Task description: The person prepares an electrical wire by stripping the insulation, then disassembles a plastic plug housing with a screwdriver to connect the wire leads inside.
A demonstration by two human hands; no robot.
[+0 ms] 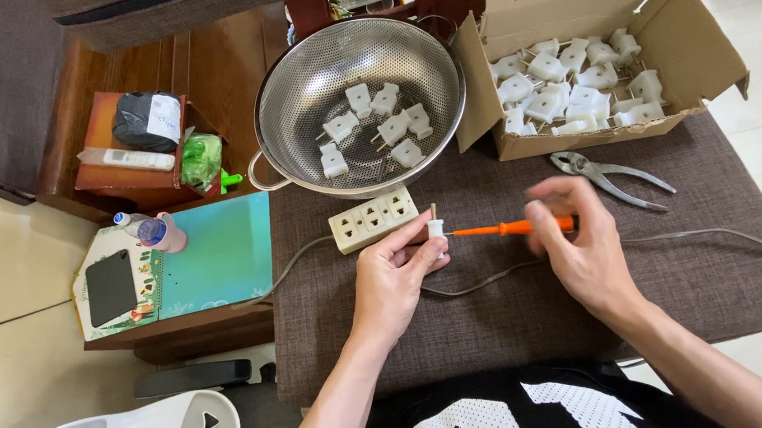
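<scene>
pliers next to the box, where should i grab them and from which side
Grip the pliers by the two handles, which splay toward the right and lie flat on the brown cloth. Come from above on the right; the jaws point left, toward the right hand.

head cam | steeply down, forward | close over brown cushion | single view

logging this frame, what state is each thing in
small white plug: pinched in left hand
orange-handled screwdriver: held by right hand, tip at plug
steel mesh colander: holds several white plugs
cardboard box: open, full of plugs
steel pliers: lying untouched
</scene>
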